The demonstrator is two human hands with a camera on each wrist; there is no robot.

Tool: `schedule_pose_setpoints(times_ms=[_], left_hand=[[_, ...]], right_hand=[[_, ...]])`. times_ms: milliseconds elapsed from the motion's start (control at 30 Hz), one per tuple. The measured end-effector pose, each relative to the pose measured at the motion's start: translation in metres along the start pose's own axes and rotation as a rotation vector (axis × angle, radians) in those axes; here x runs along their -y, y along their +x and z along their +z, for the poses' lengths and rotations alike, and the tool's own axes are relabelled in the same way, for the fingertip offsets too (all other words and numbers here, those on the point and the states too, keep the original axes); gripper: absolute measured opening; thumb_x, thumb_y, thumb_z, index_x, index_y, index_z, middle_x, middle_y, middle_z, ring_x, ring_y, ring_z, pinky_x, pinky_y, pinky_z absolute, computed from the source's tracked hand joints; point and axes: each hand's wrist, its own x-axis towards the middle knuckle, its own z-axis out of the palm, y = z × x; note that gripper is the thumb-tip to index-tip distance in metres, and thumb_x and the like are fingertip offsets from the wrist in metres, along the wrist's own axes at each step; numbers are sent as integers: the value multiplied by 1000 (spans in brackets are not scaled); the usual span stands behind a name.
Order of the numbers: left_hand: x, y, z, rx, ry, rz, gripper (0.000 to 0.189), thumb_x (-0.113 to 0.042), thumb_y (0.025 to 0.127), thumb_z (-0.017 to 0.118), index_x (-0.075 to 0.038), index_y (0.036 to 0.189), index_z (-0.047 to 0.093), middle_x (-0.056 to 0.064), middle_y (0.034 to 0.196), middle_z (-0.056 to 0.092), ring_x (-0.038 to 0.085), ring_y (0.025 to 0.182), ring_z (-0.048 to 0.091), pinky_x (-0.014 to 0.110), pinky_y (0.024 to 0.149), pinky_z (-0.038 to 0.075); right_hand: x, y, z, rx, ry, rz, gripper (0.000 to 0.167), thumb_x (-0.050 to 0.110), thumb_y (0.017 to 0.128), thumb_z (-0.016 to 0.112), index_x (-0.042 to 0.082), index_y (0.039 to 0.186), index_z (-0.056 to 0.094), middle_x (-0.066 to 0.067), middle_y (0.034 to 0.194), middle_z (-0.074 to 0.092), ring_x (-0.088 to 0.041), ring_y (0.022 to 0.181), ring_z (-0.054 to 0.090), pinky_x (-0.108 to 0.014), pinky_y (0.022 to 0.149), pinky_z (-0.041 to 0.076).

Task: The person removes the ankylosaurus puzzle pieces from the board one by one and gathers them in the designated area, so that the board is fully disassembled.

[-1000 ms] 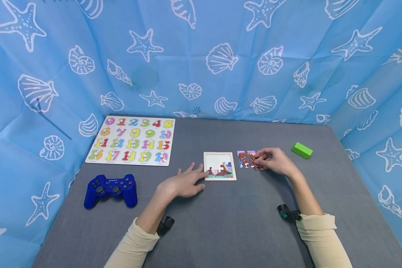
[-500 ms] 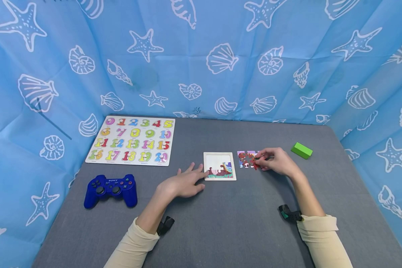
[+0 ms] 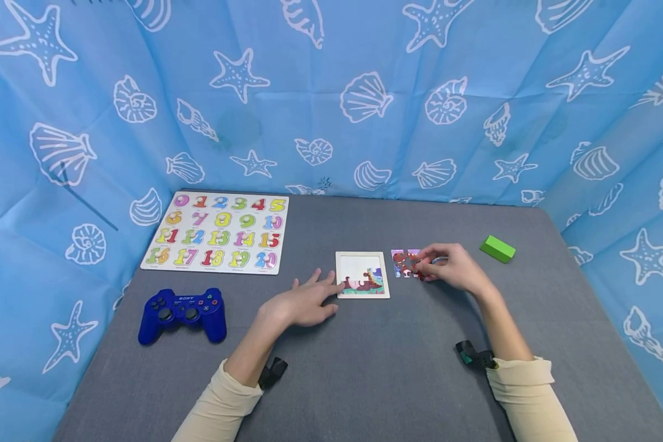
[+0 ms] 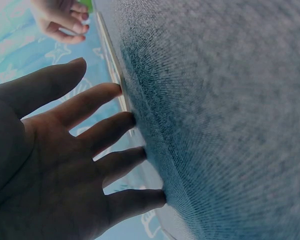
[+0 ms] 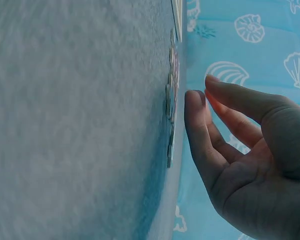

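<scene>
A small jigsaw tray (image 3: 356,265) with a pale frame lies mid-table, its lower part filled with pieces showing a brown figure. My left hand (image 3: 298,306) rests with fingers spread, the index fingertip at the tray's lower left edge. To the right of the tray lie several loose jigsaw pieces (image 3: 399,263), brown and purple. Over their right end is my right hand (image 3: 451,267), fingers loosely bent and covering some of them. In the right wrist view, its fingertips are just above the flat pieces (image 5: 170,100), and no piece shows between them.
At the back left lies a number puzzle board (image 3: 282,245). A blue game controller (image 3: 183,314) sits in front of it. A green block (image 3: 498,248) stands beyond my right hand. A blue shell-print curtain (image 3: 331,110) surrounds the grey table (image 3: 364,368).
My right hand has shifted slightly left over the loose pieces and now covers the purple piece at their right end. My left hand and the tray stay put.
</scene>
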Motion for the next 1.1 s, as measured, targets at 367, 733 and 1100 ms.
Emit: schedule_pose_setpoints(times_ms=[367, 733, 1100], left_hand=[[0, 0, -1, 7, -2, -6, 57, -30, 115, 54, -25, 170, 40, 10, 184, 18, 35, 173, 1, 72, 135, 7], [0, 0, 0, 9, -1, -10, 57, -31, 115, 54, -25, 170, 39, 10, 184, 18, 35, 173, 2, 72, 135, 7], [0, 0, -1, 20, -6, -6, 57, -30, 115, 53, -25, 170, 39, 10, 184, 16, 35, 173, 1, 72, 136, 6]], right_hand=[[9, 8, 19, 18, 103, -45, 24, -3, 100, 72, -14, 121, 70, -33, 106, 73, -8, 81, 76, -33, 76, 68], [23, 18, 41, 63, 147, -84, 26, 0, 100, 74, -14, 122, 70, -32, 107, 74, -10, 81, 76, -37, 79, 69], [34, 29, 60, 162, 39, -89, 25, 3, 101, 73, -9, 123, 74, -24, 103, 74, -17, 81, 74, -36, 75, 68]])
